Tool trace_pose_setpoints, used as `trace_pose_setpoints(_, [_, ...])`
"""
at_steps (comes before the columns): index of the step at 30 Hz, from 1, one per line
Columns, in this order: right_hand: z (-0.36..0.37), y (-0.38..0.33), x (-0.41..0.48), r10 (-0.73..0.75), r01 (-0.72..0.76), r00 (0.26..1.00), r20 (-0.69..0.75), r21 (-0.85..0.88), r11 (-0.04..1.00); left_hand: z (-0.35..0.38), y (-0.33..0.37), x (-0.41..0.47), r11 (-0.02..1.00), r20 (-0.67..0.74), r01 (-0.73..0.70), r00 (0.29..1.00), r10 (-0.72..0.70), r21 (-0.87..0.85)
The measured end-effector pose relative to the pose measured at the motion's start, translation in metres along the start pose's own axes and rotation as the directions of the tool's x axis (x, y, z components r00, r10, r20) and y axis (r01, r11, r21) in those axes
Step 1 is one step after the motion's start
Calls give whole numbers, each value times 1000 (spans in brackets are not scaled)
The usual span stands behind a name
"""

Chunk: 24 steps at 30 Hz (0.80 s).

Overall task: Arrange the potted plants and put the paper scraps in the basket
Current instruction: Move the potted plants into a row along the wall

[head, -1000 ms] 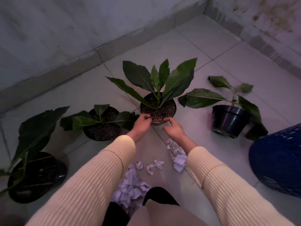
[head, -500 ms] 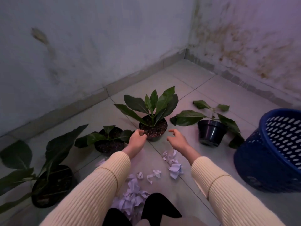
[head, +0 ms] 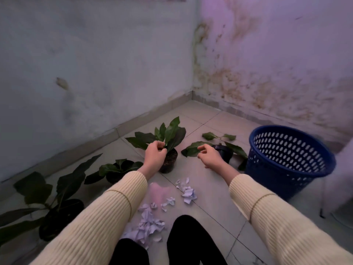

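Still on the plants, by the look of it: left hand with fingers curled at the leaves of the middle pot, seemingly pinching a stem though the grip itself is hard to tell; right hand loosely half-curled, holding nothing, hanging just before the right pot. Four pots in a rough row along the floor toward the wall corner, two more at left. Scraps strewn on the tiles near the knees, none lifted yet; next likely gathering them by the pinch into the basket standing at right.
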State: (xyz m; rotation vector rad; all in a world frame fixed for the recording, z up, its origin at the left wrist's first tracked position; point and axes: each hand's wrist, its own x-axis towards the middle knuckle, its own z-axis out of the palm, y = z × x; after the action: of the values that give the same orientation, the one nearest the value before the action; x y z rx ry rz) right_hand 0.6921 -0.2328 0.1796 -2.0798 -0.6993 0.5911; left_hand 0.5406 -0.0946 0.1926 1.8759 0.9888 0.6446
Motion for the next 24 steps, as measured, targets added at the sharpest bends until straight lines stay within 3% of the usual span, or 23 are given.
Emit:
trace_pose_setpoints(10, [-53, 21, -31, -1, 3, 997, -83, 30, 1000, 14, 31, -15, 983, 8, -182, 983, 182, 35])
trace_pose_setpoints(24, [-87, 70, -14, 162, -148, 983, -87, 143, 978, 68, 34, 0, 988, 153, -155, 977, 151, 14])
